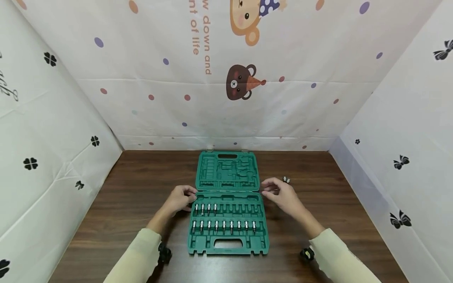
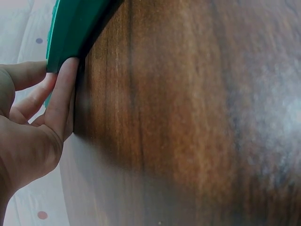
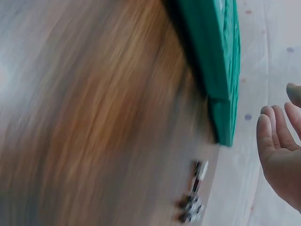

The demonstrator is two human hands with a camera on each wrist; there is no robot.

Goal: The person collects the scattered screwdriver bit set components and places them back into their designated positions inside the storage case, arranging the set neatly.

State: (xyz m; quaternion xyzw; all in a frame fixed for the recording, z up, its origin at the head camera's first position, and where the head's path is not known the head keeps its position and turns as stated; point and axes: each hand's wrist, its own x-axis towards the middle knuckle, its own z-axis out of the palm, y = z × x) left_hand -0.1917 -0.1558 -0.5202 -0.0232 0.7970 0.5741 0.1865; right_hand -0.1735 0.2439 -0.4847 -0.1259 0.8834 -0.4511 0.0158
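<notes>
Green tool case (image 1: 227, 204) lies open and flat in the middle of the brown wooden counter (image 1: 141, 188), its lid half toward the far edge and its tray half toward the near edge, carry handle cutout nearest me. In the tray I see two rows of small silver bit sockets (image 1: 223, 226) standing in their slots; the upper row fills only the left part.

My left hand (image 1: 182, 198) rests at the case's left side, level with the hinge line. From the left wrist view, its fingers (image 2: 63, 94) are fairly straight and pressed against the green edge, not wrapped around it.

My right hand (image 1: 279, 193) is just beside the case's right side, near the same hinge line. In the right wrist view its fingers (image 3: 273, 136) are loosely released, apart from the case wall and grasping nothing.

A few loose silver sockets (image 1: 286, 180) lie on the counter just beyond the right hand, toward the far right. Pale printed cloth walls (image 1: 226, 78) enclose the counter on three sides.
</notes>
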